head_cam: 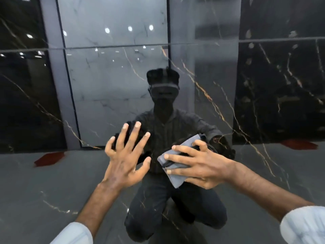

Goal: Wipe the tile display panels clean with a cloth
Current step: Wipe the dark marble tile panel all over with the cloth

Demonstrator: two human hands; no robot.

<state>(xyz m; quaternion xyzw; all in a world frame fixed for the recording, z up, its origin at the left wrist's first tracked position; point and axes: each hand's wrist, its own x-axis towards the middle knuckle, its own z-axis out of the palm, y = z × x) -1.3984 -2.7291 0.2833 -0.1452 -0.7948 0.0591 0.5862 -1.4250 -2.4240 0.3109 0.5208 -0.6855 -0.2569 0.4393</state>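
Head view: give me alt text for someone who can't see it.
The right hand holds a folded grey cloth against a glossy dark tile panel. The left hand is spread open beside it, clear of the cloth. The panel reflects the crouching person.

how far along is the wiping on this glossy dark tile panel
Done: unclear; the glossy dark marble-look tile panel mirrors sharply, with no obvious smears. In hand: the right hand holds a folded grey cloth against it, while the left hand is spread open beside the cloth. Left: the state of any further panels cannot be judged from this view.
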